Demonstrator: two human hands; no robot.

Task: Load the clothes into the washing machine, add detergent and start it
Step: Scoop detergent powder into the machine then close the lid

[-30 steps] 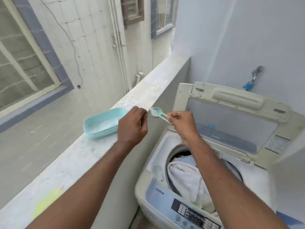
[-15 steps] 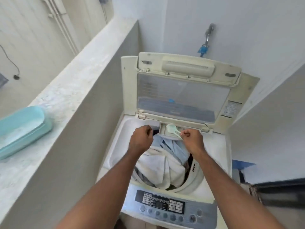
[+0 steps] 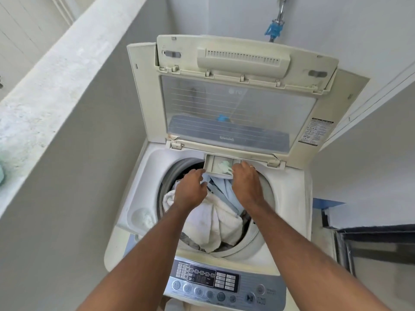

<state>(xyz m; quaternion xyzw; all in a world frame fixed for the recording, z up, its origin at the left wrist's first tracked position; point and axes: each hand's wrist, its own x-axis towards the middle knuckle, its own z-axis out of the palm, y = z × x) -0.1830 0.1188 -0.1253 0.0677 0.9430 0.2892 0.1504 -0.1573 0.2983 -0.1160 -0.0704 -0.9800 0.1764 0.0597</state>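
Observation:
The top-loading washing machine (image 3: 289, 221) stands with its lid (image 3: 235, 108) raised. Its drum holds a white towel (image 3: 213, 218) and a light blue garment (image 3: 226, 191). At the back rim the small detergent drawer (image 3: 210, 163) is pulled out. My right hand (image 3: 246, 182) pinches a mint-green scoop (image 3: 224, 165), whose bowl is tipped down inside the drawer. My left hand (image 3: 190, 189) hovers over the clothes, its fingertips at the drawer's front-left corner. The control panel (image 3: 208, 281) faces me at the front.
A concrete ledge (image 3: 45, 86) runs along the left, with the edge of a teal detergent tub (image 3: 1, 173) on it. A tap with a blue fitting (image 3: 274, 30) is on the wall behind the machine. A dark frame (image 3: 377, 248) is at the right.
Both hands moved from the ledge and tub over to the machine. The scoop went from being held above the drum into the detergent drawer, and my left hand reached the drawer's corner.

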